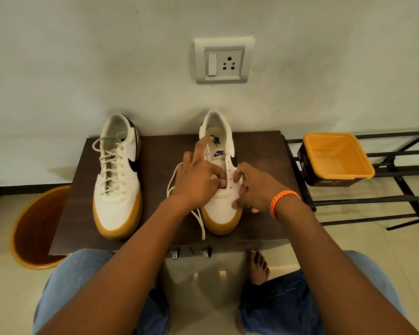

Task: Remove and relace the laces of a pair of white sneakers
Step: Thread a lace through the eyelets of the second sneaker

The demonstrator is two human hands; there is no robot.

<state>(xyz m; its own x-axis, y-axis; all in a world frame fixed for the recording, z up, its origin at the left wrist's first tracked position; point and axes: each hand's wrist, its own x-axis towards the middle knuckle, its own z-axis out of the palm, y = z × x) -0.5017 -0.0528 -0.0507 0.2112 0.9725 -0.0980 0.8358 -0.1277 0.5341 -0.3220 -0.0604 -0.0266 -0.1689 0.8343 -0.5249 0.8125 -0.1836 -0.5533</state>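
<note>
Head view: dark table (pixel 160 146) against the wall as landmark. On its left part, laced shoe (pixel 117 175), toe toward the viewer, lace crossed through all eyelets. On its right part, second shoe (pixel 219 209), eyelets bare, tongue exposed. Left hand (pixel 198 180) over the lower eyelets of that shoe, thumb and fingers pinching the lace (pixel 198 218), index finger raised and straight. Loose lace looping out on the table just left of the shoe, one end hanging near the front edge. Right hand (pixel 254 187) on the shoe's right side, fingers curled around the toe area, gripping it. Orange wristband (pixel 282 201) on the right wrist. Left of the table, bucket (pixel 34 228) on the floor. Right of the table, black rack (pixel 385 189) with a yellow tub (pixel 336 158). Above the table, wall socket (pixel 224 60).
</note>
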